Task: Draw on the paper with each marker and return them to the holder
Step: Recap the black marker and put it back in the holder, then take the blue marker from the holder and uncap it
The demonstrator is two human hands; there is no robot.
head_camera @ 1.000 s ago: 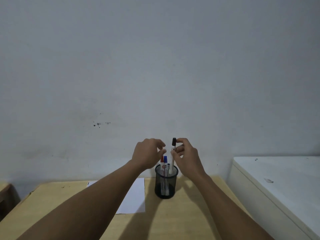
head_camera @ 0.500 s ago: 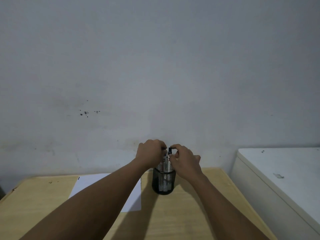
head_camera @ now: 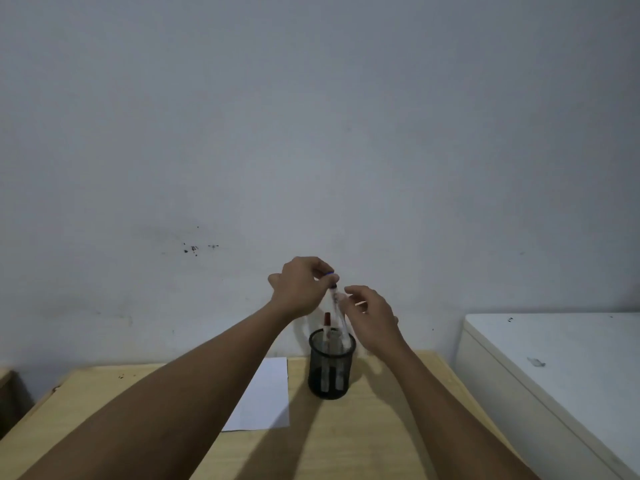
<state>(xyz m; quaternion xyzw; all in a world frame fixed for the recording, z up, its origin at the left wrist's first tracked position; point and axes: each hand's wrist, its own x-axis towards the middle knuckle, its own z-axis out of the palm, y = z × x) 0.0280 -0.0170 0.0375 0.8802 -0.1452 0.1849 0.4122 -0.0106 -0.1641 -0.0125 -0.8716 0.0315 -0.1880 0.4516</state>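
Note:
A black mesh holder (head_camera: 331, 367) stands on the wooden table (head_camera: 346, 431), with a red-capped marker (head_camera: 327, 323) upright inside and another white barrel beside it. My left hand (head_camera: 300, 285) pinches the blue cap end of a white marker (head_camera: 336, 306) and holds it up above the holder, its lower end near the rim. My right hand (head_camera: 370, 318) hovers just right of that marker, fingers loosely curled, holding nothing that I can see. A white sheet of paper (head_camera: 265, 396) lies left of the holder, partly under my left forearm.
A white cabinet top (head_camera: 554, 344) sits to the right of the table, slightly higher. The grey wall (head_camera: 311, 133) rises directly behind the holder. A dark piece of furniture (head_camera: 7, 396) shows at the far left edge.
My right hand let go of the black-capped marker, which now sits down in the holder. My left hand has taken the blue-capped marker and raised it above the holder.

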